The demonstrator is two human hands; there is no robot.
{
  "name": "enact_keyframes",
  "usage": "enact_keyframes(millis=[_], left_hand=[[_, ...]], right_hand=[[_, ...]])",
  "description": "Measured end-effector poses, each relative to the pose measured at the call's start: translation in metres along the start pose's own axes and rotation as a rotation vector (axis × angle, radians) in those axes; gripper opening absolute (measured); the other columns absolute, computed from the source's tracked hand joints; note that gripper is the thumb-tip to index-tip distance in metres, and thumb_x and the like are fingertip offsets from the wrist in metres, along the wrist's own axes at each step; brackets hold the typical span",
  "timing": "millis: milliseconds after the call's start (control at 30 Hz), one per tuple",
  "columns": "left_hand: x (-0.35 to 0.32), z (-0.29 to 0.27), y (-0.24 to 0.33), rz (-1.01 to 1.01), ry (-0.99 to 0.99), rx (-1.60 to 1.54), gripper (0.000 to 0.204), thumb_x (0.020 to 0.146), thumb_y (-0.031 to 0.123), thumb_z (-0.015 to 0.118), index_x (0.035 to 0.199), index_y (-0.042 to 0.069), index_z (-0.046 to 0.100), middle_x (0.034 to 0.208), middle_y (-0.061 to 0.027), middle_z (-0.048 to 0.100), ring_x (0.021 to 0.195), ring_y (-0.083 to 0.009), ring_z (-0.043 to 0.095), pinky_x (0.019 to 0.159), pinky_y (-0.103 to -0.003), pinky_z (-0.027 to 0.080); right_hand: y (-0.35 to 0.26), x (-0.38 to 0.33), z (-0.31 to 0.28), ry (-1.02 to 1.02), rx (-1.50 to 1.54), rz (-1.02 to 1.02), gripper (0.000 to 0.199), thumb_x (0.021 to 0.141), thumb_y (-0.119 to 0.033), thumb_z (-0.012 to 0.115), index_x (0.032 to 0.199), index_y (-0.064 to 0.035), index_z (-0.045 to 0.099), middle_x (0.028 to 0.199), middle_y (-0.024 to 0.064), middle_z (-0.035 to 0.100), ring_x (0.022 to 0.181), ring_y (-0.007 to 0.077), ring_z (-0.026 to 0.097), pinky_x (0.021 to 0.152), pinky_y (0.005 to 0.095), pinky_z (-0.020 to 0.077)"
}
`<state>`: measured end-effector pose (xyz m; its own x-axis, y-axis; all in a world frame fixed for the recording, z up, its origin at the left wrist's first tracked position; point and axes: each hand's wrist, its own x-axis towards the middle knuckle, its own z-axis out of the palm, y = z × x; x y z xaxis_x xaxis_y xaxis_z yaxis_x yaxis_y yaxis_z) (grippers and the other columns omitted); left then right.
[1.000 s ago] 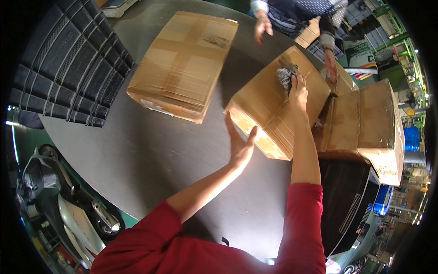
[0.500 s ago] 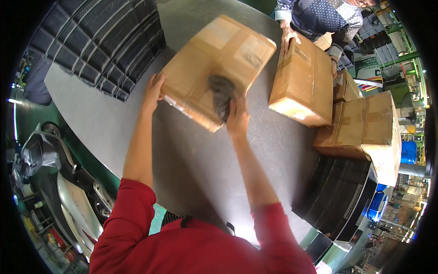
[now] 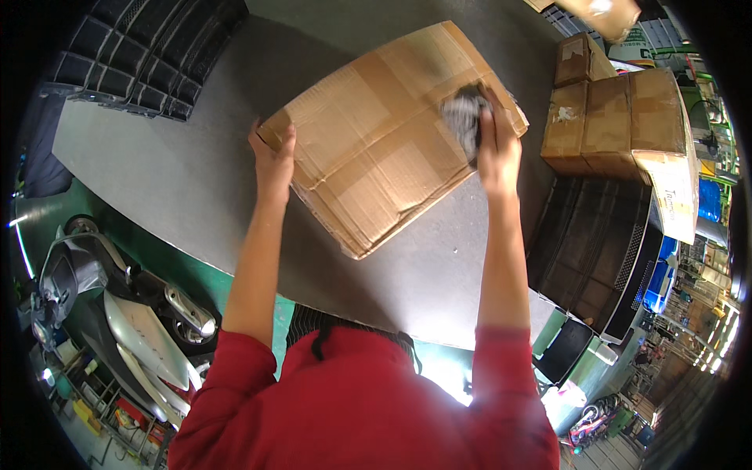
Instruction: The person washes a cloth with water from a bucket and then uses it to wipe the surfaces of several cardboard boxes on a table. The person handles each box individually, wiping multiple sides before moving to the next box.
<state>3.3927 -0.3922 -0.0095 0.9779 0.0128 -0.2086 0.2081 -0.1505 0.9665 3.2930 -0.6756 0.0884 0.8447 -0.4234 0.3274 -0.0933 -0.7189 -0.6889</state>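
Observation:
A brown cardboard box (image 3: pixel 368 141) with strips of tape lies at an angle in front of me above the grey table. My left hand (image 3: pixel 274 166) grips its left corner, thumb on the top face and fingers round the edge. On the box's right part my right hand (image 3: pixel 500 149) is closed on a bunched grey rag (image 3: pixel 462 117), pressed against the cardboard. The rag and fingers are slightly blurred. The box's underside is hidden.
Grey table (image 3: pixel 157 180) under the box. A black ribbed plastic crate (image 3: pixel 149 55) stands far left. Stacked cartons (image 3: pixel 611 110) rest by a black crate (image 3: pixel 587 243) at right. Another carton (image 3: pixel 607 16) shows at the top right. A motorbike (image 3: pixel 129 321) stands left of the table.
The box has turned, its right end swinging farther right and its near corner lower. My right hand has slid the rag right across it. The co-worker and their large box have left the right side.

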Motion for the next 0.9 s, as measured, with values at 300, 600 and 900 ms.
enact_keyframes(millis=[300,600,900], left_hand=[[-0.006,0.007,-0.006,0.101,0.055,0.057,0.054,0.093,0.036,0.051,0.129,0.001,0.032,0.121,-0.0183,0.045,0.111,-0.0273,0.046,0.096,-0.036,0.036],[-0.009,0.018,0.005,0.061,0.004,0.055,0.053,0.095,0.037,0.048,0.133,0.003,0.031,0.127,-0.0189,0.041,0.117,-0.0285,0.042,0.1,-0.037,0.033],[-0.01,0.003,0.0,0.005,0.05,0.068,0.054,0.095,0.037,0.046,0.133,0.002,0.03,0.127,-0.0194,0.041,0.118,-0.0287,0.041,0.101,-0.038,0.03]], right_hand=[[-0.054,-0.03,0.178,-0.348,-0.012,-0.549,0.04,0.087,-0.025,0.054,0.125,-0.0116,0.053,0.134,0.0077,0.047,0.131,0.0224,0.036,0.111,0.0419,0.024],[0.125,0.147,0.096,0.101,-0.867,-0.197,0.051,0.095,-0.023,0.038,0.141,-0.0025,0.028,0.144,0.0154,0.034,0.131,0.0338,0.035,0.103,0.0536,0.0316],[0.028,0.079,0.152,-0.344,-0.367,-0.53,0.043,0.09,-0.015,0.048,0.132,-0.0183,0.046,0.144,0.0075,0.035,0.137,0.0174,0.024,0.115,0.0432,0.0098]])
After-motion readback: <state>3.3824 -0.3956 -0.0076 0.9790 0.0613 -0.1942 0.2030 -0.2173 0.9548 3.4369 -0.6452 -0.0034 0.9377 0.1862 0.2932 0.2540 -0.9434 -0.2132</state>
